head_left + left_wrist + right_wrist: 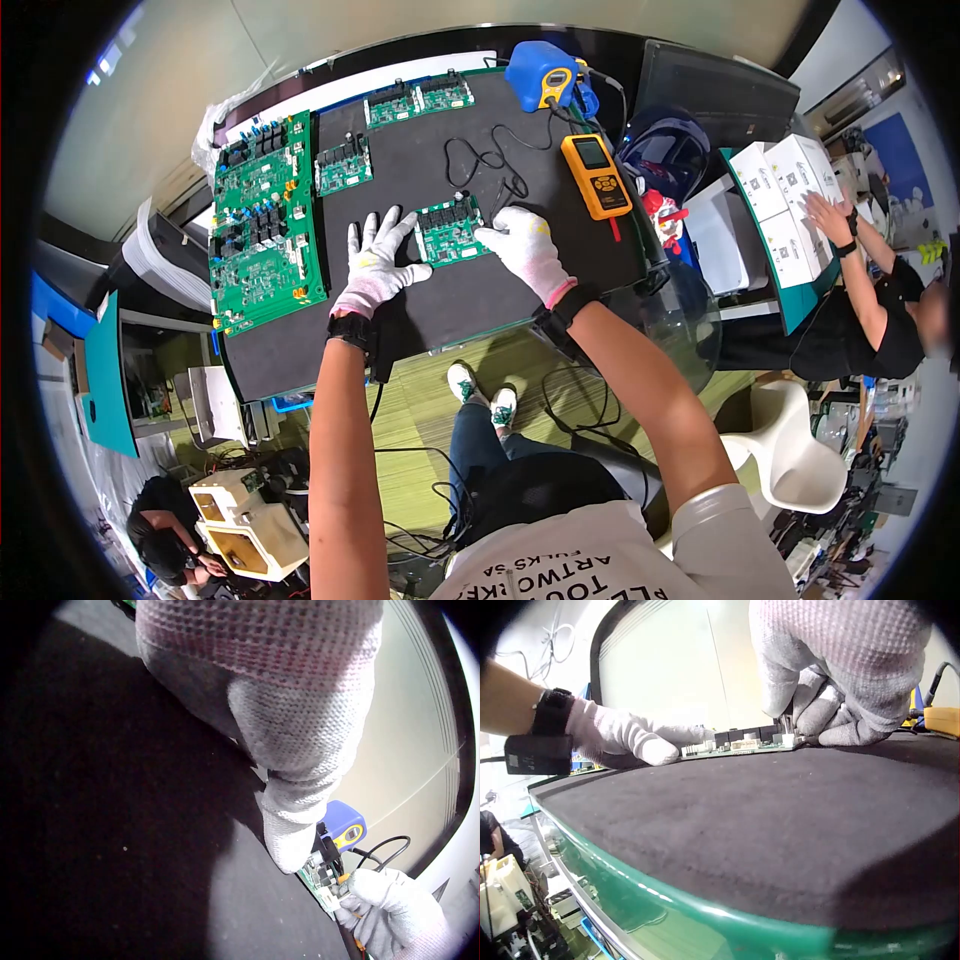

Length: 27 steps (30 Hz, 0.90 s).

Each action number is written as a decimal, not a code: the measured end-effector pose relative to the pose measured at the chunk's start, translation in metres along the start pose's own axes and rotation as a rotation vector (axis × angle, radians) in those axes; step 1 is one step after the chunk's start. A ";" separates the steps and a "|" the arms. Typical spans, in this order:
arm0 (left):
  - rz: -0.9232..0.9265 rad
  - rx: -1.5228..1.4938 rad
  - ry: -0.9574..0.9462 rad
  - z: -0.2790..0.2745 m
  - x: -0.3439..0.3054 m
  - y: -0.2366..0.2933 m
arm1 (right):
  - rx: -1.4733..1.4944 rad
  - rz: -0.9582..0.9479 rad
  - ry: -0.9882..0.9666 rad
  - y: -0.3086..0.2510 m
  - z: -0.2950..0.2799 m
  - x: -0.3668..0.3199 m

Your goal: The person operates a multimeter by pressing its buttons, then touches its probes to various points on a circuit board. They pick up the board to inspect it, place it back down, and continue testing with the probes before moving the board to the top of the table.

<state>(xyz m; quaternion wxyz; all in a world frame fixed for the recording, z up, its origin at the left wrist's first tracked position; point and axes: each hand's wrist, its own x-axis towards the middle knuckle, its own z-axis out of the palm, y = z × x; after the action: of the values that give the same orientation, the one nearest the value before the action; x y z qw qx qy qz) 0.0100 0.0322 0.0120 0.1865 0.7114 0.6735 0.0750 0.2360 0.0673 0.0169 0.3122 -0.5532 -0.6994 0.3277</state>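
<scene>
On the dark mat [285,362], the green circuit board [450,235] lies between your hands: your left hand [376,264] is spread wide at its left, your right hand [524,250] (fingers curled) pinches its right edge.

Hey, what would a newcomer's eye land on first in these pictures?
Probably the gloved left hand and right hand, on either side of a small green circuit board on the dark mat. Next might come the orange handheld device at the mat's right, with a blue-and-yellow unit beyond it.
</scene>
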 end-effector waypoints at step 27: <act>0.002 -0.028 0.003 -0.001 -0.001 -0.001 | 0.050 -0.052 0.053 0.010 0.003 0.004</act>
<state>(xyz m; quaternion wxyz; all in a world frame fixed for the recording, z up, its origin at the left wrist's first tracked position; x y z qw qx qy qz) 0.0091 0.0313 0.0127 0.1951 0.7094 0.6718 0.0858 0.2389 0.0722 0.0072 0.3530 -0.5354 -0.6964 0.3221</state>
